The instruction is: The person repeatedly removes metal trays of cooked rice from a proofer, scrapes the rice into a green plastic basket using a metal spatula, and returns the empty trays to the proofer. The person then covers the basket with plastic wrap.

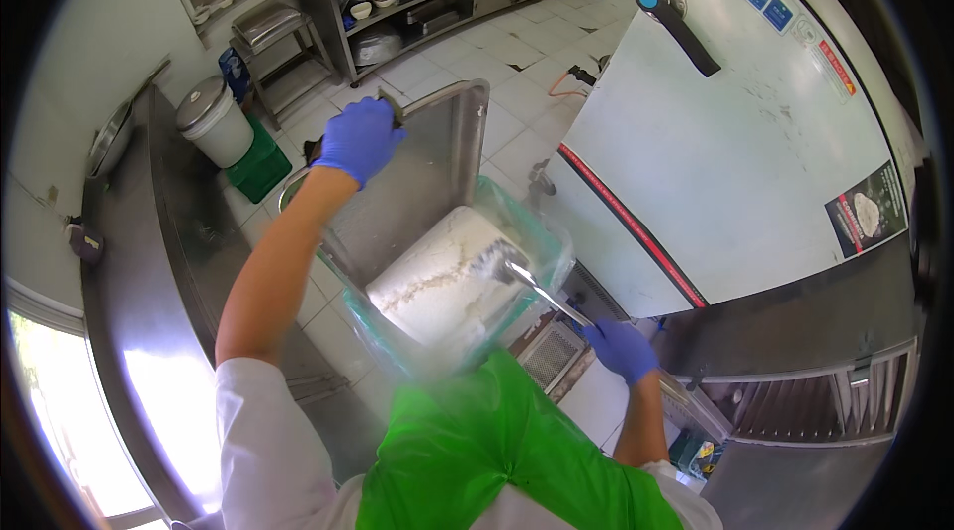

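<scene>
My left hand (361, 139), in a blue glove, grips the raised rim of a metal tray (417, 165), with a dark cloth-like piece at the fingers. The tray stands tilted on its side over a green bin (496, 198) lined with a clear plastic bag (563, 250). A thick white block that looks like cooked rice (447, 269) lies at the tray's lower end, within the bin. My right hand (622, 351), also gloved, holds the long handle of a metal spatula-like tool (548, 295). Its blurred head touches the top of the white block. Steam hazes the near side.
A large white cabinet door (715, 180) with a black handle stands at right. Steel counter (179, 232) runs along the left. A lidded white bucket (216, 124) sits on a green crate (261, 165). Beyond the tiled floor is a steel shelf cabinet (417, 8) with bowls.
</scene>
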The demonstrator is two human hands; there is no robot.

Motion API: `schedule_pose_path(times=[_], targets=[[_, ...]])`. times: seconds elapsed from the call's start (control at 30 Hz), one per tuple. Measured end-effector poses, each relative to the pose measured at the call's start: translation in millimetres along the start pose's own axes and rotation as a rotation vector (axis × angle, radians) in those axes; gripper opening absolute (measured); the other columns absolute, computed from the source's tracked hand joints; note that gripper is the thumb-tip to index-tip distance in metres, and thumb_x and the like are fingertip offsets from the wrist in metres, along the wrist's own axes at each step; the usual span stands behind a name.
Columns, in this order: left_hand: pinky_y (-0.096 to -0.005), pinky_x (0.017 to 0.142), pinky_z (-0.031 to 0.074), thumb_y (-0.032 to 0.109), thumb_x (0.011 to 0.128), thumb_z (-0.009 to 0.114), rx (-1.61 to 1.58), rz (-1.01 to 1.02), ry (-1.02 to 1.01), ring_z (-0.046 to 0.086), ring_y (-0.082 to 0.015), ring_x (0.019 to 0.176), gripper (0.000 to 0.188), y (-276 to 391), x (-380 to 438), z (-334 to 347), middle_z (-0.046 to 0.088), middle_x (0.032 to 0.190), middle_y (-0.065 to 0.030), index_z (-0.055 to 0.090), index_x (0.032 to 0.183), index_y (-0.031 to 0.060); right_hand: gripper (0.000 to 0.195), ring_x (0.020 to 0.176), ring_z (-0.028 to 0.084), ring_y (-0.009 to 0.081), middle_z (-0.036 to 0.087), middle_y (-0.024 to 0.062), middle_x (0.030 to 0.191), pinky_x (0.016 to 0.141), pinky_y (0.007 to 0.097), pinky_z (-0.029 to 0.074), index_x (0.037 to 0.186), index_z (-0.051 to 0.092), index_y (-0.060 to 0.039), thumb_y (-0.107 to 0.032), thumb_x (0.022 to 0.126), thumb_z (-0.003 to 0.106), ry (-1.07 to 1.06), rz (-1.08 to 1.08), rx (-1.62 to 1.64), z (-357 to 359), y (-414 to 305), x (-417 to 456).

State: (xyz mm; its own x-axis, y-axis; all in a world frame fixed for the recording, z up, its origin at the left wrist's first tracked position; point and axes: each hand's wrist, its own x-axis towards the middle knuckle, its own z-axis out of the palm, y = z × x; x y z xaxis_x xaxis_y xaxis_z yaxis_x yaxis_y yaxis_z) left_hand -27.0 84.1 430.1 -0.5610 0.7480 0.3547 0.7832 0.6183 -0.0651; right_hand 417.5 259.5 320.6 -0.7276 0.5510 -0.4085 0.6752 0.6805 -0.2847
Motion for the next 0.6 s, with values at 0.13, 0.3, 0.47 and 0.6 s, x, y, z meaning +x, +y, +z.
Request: schedule_pose_path(times=[0.13, 0.3, 0.47, 0.6], targets=[[-0.0454, 0.072, 0.053, 0.025, 0.086, 0.060, 0.077, -0.075, 0.035, 0.066, -0.0357, 0.081, 0.020, 23, 14, 20, 0.065, 0.091, -0.0165, 0.063, 0.093, 0.0058, 0.041, 0.087, 0.064, 0.0431, 0.066, 0.0247, 0.089, 0.079, 0.0541, 0.048, 0.097, 0.060, -0.0042, -0.042, 0.097, 0.043, 0.090, -0.145, 0.042, 44, -20, 66], [-0.0448, 0.068, 0.053, 0.013, 0.080, 0.059, -0.057, 0.008, -0.020, 0.066, -0.0335, 0.079, 0.012, 88, -39, -24, 0.064, 0.086, -0.0147, 0.062, 0.091, 0.0069, 0.039, 0.086, 0.063, 0.0443, 0.065, 0.0258, 0.088, 0.079, 0.0542, 0.048, 0.101, 0.057, -0.0030, -0.039, 0.098, 0.042, 0.031, -0.135, 0.189, 77, -43, 88], [-0.0409, 0.067, 0.054, 0.012, 0.076, 0.062, -0.028, -0.072, -0.060, 0.066, -0.0286, 0.081, 0.010, 122, -90, -66, 0.065, 0.084, -0.0106, 0.063, 0.086, 0.0089, 0.037, 0.084, 0.063, 0.0457, 0.066, 0.0254, 0.088, 0.077, 0.0546, 0.048, 0.103, 0.055, -0.0035, -0.038, 0.098, 0.042, 0.018, -0.222, 0.247, 94, -25, 83], [-0.0408, 0.064, 0.052, 0.013, 0.073, 0.065, 0.063, -0.133, 0.033, 0.064, -0.0277, 0.077, 0.010, 136, -101, -109, 0.062, 0.080, -0.0079, 0.060, 0.082, 0.0099, 0.035, 0.081, 0.063, 0.0454, 0.066, 0.0255, 0.084, 0.074, 0.0549, 0.049, 0.104, 0.054, -0.0042, -0.038, 0.097, 0.044, -0.001, -0.244, 0.311, 87, -7, 71]])
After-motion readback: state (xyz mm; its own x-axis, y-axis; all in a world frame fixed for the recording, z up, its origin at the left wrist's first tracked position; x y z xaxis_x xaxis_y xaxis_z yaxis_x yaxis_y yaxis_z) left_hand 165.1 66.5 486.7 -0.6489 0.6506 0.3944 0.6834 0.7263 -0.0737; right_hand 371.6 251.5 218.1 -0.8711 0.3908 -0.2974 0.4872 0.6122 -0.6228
